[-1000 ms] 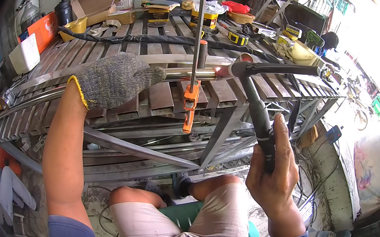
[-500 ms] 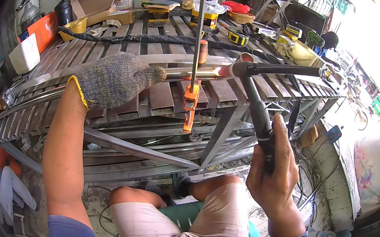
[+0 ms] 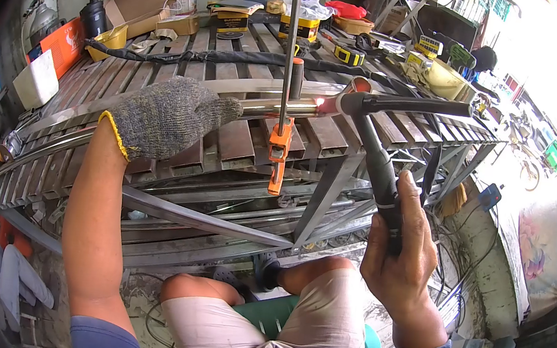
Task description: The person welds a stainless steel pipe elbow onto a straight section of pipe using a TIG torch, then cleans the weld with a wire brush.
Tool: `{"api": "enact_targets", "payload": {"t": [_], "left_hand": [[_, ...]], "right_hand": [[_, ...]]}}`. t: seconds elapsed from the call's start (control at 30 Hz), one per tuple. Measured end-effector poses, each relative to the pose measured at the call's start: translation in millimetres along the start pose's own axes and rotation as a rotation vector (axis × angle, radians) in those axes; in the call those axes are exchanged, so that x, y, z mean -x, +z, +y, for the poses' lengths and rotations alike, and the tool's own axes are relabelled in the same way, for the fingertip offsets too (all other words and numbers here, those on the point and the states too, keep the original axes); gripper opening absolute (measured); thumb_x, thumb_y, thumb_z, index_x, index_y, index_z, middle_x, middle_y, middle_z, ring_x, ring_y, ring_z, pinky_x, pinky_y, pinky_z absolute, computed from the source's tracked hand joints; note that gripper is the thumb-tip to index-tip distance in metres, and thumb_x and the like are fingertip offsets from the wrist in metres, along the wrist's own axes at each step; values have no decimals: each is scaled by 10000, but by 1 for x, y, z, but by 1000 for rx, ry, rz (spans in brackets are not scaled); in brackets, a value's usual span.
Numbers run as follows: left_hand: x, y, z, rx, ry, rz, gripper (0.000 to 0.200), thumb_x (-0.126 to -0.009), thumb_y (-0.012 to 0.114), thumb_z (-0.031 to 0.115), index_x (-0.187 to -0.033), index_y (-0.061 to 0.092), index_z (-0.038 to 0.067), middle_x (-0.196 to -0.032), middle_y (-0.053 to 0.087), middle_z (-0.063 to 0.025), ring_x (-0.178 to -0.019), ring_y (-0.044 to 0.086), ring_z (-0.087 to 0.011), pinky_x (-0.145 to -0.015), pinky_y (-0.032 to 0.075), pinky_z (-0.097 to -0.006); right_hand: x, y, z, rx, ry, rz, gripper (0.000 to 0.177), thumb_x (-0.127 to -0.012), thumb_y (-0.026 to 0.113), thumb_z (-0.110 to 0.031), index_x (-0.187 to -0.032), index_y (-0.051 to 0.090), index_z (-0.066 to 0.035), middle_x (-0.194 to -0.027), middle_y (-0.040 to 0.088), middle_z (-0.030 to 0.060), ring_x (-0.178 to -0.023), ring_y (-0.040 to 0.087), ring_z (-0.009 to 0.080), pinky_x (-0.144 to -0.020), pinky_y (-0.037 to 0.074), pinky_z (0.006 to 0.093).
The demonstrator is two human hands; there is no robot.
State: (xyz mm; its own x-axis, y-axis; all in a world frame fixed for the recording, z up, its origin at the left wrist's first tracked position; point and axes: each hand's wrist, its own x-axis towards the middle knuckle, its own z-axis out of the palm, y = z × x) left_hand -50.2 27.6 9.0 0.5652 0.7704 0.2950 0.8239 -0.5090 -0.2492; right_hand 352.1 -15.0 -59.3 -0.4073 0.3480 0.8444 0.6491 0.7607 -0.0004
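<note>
Black welding torch (image 3: 379, 165) gripped in bare right hand (image 3: 403, 257), knit-gloved left hand (image 3: 168, 117) clasping shiny round tube (image 3: 265, 107).

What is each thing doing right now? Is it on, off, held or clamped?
welding torch: on, tip glowing at the steel tube.
steel tube: lying across the rack, clamped.
orange clamp: shut across the steel tube.
left hand: gloved, closed over the steel tube.
right hand: bare, gripping the welding torch.
</note>
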Motion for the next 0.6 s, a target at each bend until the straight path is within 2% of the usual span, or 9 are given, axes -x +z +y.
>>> {"api": "enact_targets", "payload": {"t": [0.03,0.1,0.13,0.23,0.37,0.43,0.47,0.57,0.6], "left_hand": [[-4,-8,9,-17,-3,-3,290,-1003,625,126,-1252,757,59,-1165,761,-204,-1121,701,-417,-1007,559,-507],[-15,-39,42,285,-542,-143,279,-1006,653,130,-1255,755,57,-1152,762,-200,-1099,703,-423,-988,566,-505],[-14,-36,38,285,-509,-156,277,-1010,666,129,-1265,753,63,-1161,764,-199,-1085,706,-424,-979,570,-506],[-1,-4,3,-51,39,5,284,-1014,654,123,-1275,753,72,-1179,765,-199,-1086,708,-421,-986,568,-507],[0,1,-3,10,70,41,290,-1021,645,140,-1282,751,69,-1189,766,-201,-1089,709,-421,-991,568,-508],[-20,-46,49,318,-616,-194,315,-1007,614,106,-1290,748,66,-1193,766,-197,-1100,707,-420,-1013,564,-509],[-22,-51,50,382,-605,-208,294,-1027,663,163,-1276,740,27,-1158,763,-227,-1060,718,-423,-981,579,-498],[1,5,-9,-42,130,75,389,-1032,755,304,-1245,730,-20,-1104,756,-271,-996,729,-432,-921,595,-484],[1,7,-10,-85,130,62,417,-1034,769,330,-1246,724,-25,-1101,756,-265,-990,732,-424,-891,600,-478]], "right_hand": [[0,-1,1,-12,-2,-15,697,-931,715,102,-1578,455,127,-1262,701,300,-791,710,312,-672,605,408],[1,-1,1,-1,-9,-13,697,-931,713,104,-1578,455,127,-1262,701,298,-787,709,314,-670,605,409],[0,0,1,20,-14,3,696,-931,713,104,-1578,457,124,-1256,703,297,-784,708,315,-669,605,410],[1,3,0,9,-13,36,694,-931,713,102,-1577,462,120,-1249,705,297,-781,704,318,-666,603,411],[1,0,1,11,-7,-6,693,-932,713,102,-1577,462,118,-1244,706,299,-788,706,321,-667,603,412],[2,0,1,12,-7,-13,692,-932,712,103,-1577,463,116,-1241,707,298,-792,709,322,-670,604,413],[2,0,1,10,-8,-2,693,-932,712,103,-1577,462,116,-1237,708,297,-792,710,322,-672,604,414],[3,3,1,6,-7,27,697,-928,714,107,-1577,460,116,-1224,711,293,-790,711,327,-678,604,417],[3,4,1,4,-4,25,699,-926,715,108,-1577,459,117,-1222,713,292,-789,711,330,-681,605,418]]}}
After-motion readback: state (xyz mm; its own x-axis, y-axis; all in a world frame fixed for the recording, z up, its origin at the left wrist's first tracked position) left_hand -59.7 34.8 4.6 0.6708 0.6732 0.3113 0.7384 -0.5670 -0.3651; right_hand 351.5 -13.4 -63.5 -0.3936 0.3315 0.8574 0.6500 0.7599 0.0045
